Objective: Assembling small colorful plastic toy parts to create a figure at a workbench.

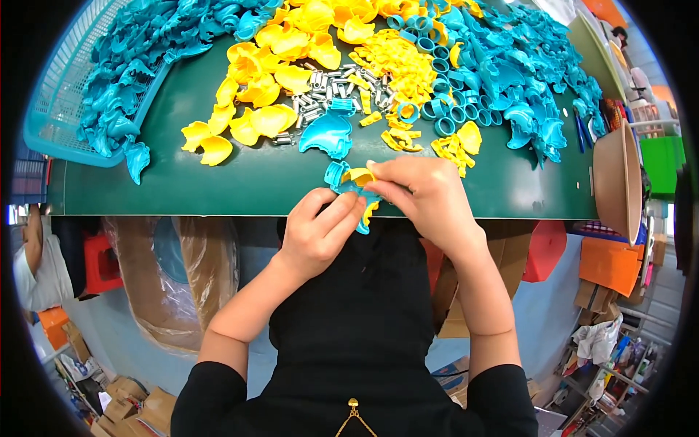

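Close to the table's front edge, my left hand (317, 227) is closed on a teal plastic part (336, 175) with a ring-shaped end. My right hand (426, 191) pinches a yellow curved plastic piece (360, 175) against that part. A second bit of yellow (370, 211) shows on the part's lower end; my fingers hide much of the middle. Just beyond my hands lies a teal curved shell (328, 135) with a ring-shaped top. Several small silvery metal pieces (313, 102) are scattered behind it, beside yellow shells (273, 120).
A teal basket (54, 116) piled with teal parts stands at the left of the green table (175, 171). Small yellow pieces (397, 62), teal rings (457, 113) and a heap of teal shells (520, 80) lie toward the right. A brown tub (617, 178) stands at the right edge.
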`<state>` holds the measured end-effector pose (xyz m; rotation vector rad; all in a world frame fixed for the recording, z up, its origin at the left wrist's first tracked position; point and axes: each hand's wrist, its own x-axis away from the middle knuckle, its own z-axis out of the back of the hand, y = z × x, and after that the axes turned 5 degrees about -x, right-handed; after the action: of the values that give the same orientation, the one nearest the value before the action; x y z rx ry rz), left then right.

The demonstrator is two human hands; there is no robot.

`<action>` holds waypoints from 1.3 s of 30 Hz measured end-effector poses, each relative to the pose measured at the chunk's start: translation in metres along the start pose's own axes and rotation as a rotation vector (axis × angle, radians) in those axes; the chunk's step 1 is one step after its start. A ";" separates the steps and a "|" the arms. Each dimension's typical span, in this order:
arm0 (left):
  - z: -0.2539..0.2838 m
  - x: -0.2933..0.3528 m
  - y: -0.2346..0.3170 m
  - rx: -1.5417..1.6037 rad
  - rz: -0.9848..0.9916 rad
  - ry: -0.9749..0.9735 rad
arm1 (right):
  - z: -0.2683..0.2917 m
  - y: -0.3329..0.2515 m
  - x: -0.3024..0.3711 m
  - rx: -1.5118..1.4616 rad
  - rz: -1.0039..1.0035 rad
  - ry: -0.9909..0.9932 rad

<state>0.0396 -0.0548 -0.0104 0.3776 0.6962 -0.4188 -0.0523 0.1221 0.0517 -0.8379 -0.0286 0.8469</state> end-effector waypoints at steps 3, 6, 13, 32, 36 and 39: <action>-0.001 0.000 0.002 -0.001 0.007 0.008 | -0.011 -0.010 0.018 0.002 -0.020 0.124; -0.003 0.005 0.005 -0.011 0.030 0.039 | -0.032 -0.006 0.025 -0.066 -0.024 0.293; 0.023 -0.008 0.043 1.682 1.017 -0.225 | 0.023 -0.013 0.056 0.008 0.106 0.227; -0.010 0.017 0.064 2.729 1.122 -0.469 | 0.153 0.132 0.043 0.027 -0.141 0.587; -0.013 0.015 0.067 2.693 1.124 -0.479 | 0.140 0.078 0.062 -0.533 -0.310 0.774; -0.015 0.007 0.066 2.655 1.095 -0.458 | 0.100 0.061 0.085 -0.567 -0.367 0.562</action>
<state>0.0687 0.0065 -0.0126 2.8104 -1.0660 -0.0607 -0.0679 0.2660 0.0548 -1.5293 0.0738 0.2271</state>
